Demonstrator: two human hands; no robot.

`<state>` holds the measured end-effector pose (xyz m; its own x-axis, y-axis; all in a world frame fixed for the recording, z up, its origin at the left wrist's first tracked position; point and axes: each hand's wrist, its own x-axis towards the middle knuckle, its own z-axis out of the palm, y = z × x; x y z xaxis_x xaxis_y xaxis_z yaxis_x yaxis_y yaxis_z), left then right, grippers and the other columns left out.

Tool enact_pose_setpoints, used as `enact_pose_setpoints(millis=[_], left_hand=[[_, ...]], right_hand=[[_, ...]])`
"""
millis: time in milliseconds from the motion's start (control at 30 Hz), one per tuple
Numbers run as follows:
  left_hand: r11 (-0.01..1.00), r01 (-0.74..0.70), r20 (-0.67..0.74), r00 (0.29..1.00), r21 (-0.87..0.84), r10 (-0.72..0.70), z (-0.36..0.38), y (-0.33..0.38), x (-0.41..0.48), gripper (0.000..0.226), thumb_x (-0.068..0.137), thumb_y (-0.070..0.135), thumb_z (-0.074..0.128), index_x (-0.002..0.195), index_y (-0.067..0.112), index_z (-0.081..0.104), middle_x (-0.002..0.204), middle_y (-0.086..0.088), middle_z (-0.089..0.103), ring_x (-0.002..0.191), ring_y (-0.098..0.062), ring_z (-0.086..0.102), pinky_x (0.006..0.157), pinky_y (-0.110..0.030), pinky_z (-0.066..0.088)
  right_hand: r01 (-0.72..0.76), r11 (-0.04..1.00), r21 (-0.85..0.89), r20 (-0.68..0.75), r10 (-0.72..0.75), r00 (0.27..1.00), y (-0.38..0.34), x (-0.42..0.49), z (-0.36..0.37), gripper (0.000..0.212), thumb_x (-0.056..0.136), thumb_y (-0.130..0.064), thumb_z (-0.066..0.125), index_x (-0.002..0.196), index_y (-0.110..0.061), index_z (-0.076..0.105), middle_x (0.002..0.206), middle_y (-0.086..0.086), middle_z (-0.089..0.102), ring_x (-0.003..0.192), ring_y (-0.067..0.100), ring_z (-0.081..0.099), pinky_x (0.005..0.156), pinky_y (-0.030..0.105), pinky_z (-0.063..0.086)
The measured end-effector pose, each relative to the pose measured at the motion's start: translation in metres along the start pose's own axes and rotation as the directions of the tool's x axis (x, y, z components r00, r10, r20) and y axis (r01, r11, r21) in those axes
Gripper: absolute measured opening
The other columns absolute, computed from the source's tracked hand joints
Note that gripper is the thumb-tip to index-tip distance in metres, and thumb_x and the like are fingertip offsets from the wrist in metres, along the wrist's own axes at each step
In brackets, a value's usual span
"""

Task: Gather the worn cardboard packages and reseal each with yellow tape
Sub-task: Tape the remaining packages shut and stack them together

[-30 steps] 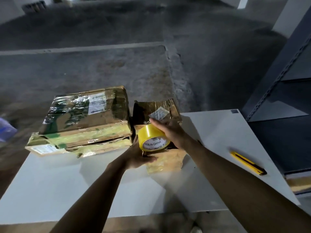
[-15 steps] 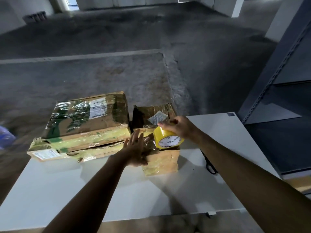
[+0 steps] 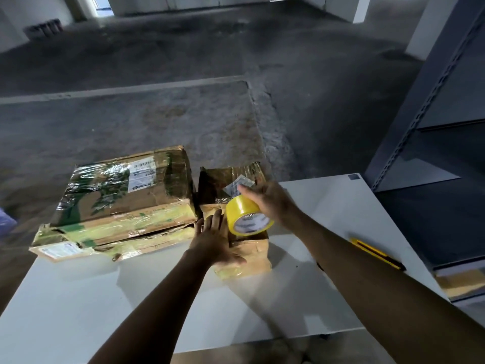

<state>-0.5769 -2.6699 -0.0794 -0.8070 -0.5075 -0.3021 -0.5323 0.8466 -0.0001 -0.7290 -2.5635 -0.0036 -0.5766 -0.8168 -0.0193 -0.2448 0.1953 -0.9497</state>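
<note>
Head view: just left of the left fingers (image 3: 216, 219) lies the large worn package (image 3: 123, 200), with yellowish tape along its side. The left hand (image 3: 215, 245) is flat, fingers straight, pressing on the small package (image 3: 249, 258). Just right of those fingers the yellow tape roll (image 3: 248, 215) sits on that package, and the right hand (image 3: 273, 200) curls over it from above. A utility knife (image 3: 378, 254) lies on the surface (image 3: 131, 298), well right of the right fingers. The step looks like taping the small package. Next, the roll should be drawn along while the left palm pins the strip.
</note>
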Motion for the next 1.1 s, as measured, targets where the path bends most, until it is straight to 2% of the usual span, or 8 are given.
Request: enact_pose_setpoints(millis=[133, 267, 400, 533, 733, 833, 967, 1100], left_hand=[[0.997, 0.018, -0.017, 1.000, -0.072, -0.019, 0.003, -0.004, -0.004, 0.140, 0.066, 0.082, 0.064, 0.151, 0.020, -0.028, 0.164, -0.010, -0.006, 0.151, -0.031, 0.000, 0.121, -0.047, 0.000], [0.997, -0.006, -0.003, 1.000, -0.083, 0.006, -0.002, -0.001, -0.005, 0.139, 0.067, 0.085, 0.059, 0.151, 0.016, -0.028, 0.163, -0.012, -0.017, 0.151, -0.030, -0.014, 0.120, -0.048, -0.010], [0.982, -0.110, -0.070, 0.993, -0.154, 0.100, -0.011, 0.017, 0.003, 0.145, 0.062, 0.087, 0.062, 0.153, 0.010, -0.021, 0.162, -0.009, -0.025, 0.149, -0.025, -0.023, 0.119, -0.049, -0.015], [0.946, -0.183, -0.091, 0.982, -0.269, 0.164, -0.021, 0.043, 0.017, 0.147, 0.055, 0.086, 0.068, 0.152, 0.024, -0.024, 0.162, -0.003, -0.024, 0.149, -0.025, -0.022, 0.118, -0.062, -0.006], [0.938, -0.123, -0.025, 0.992, -0.324, 0.121, -0.022, 0.048, 0.025, 0.132, 0.053, 0.080, 0.075, 0.154, 0.039, 0.001, 0.162, -0.006, 0.001, 0.148, -0.038, -0.003, 0.115, -0.069, 0.001], [0.935, -0.142, -0.068, 0.990, -0.324, 0.126, -0.021, 0.048, 0.025, 0.116, 0.058, 0.074, 0.075, 0.150, 0.046, 0.010, 0.152, -0.003, 0.012, 0.142, -0.035, 0.008, 0.114, -0.064, 0.008], [0.934, -0.134, -0.092, 0.990, -0.330, 0.110, -0.022, 0.048, 0.022, 0.104, 0.060, 0.068, 0.076, 0.144, 0.044, 0.020, 0.147, 0.000, 0.014, 0.139, -0.030, 0.012, 0.114, -0.058, 0.010], [0.927, -0.145, -0.117, 0.987, -0.347, 0.110, -0.021, 0.044, 0.017, 0.097, 0.058, 0.068, 0.075, 0.137, 0.044, 0.025, 0.141, 0.002, 0.016, 0.134, -0.028, 0.016, 0.115, -0.059, 0.012]], right_hand=[[0.092, 0.981, -0.169, -0.027, -0.097, 0.995, 0.003, 0.011, -0.031, 0.058, 0.096, -0.033, 0.064, 0.045, -0.018, 0.040, 0.039, -0.006, 0.032, 0.037, 0.009, 0.030, 0.050, 0.026, 0.029], [0.002, 1.000, 0.009, -0.063, -0.001, 0.998, 0.026, 0.005, -0.039, 0.053, 0.085, -0.046, 0.068, 0.057, -0.001, 0.058, 0.053, 0.012, 0.045, 0.051, 0.019, 0.045, 0.057, 0.032, 0.033], [-0.055, 0.990, 0.129, -0.106, 0.069, 0.992, 0.037, 0.001, -0.044, 0.041, 0.089, -0.036, 0.070, 0.054, -0.019, 0.059, 0.057, 0.002, 0.057, 0.056, 0.015, 0.055, 0.061, 0.030, 0.039], [-0.106, 0.953, 0.283, -0.076, 0.132, 0.988, 0.040, -0.006, -0.046, 0.040, 0.080, -0.046, 0.077, 0.072, -0.008, 0.067, 0.069, 0.011, 0.061, 0.064, 0.023, 0.059, 0.064, 0.032, 0.044], [-0.278, 0.784, 0.555, -0.012, 0.342, 0.940, 0.069, -0.012, -0.045, 0.070, 0.069, -0.064, 0.071, 0.110, -0.008, 0.069, 0.099, 0.015, 0.074, 0.090, 0.028, 0.073, 0.072, 0.036, 0.059], [-0.237, 0.893, 0.383, -0.097, 0.294, 0.951, 0.060, -0.011, -0.048, 0.040, 0.082, -0.056, 0.069, 0.079, -0.016, 0.073, 0.071, -0.003, 0.070, 0.070, 0.012, 0.069, 0.063, 0.024, 0.050], [-0.087, 0.982, 0.168, -0.234, 0.126, 0.964, 0.043, -0.005, -0.068, 0.050, 0.091, -0.033, 0.070, 0.050, -0.013, 0.050, 0.053, -0.002, 0.044, 0.052, 0.008, 0.044, 0.054, 0.021, 0.036], [-0.165, 0.968, -0.187, -0.210, 0.125, 0.970, 0.066, -0.010, -0.079, 0.069, 0.094, -0.039, 0.064, 0.038, -0.019, 0.029, 0.036, -0.009, 0.025, 0.039, 0.007, 0.029, 0.047, 0.024, 0.022]])
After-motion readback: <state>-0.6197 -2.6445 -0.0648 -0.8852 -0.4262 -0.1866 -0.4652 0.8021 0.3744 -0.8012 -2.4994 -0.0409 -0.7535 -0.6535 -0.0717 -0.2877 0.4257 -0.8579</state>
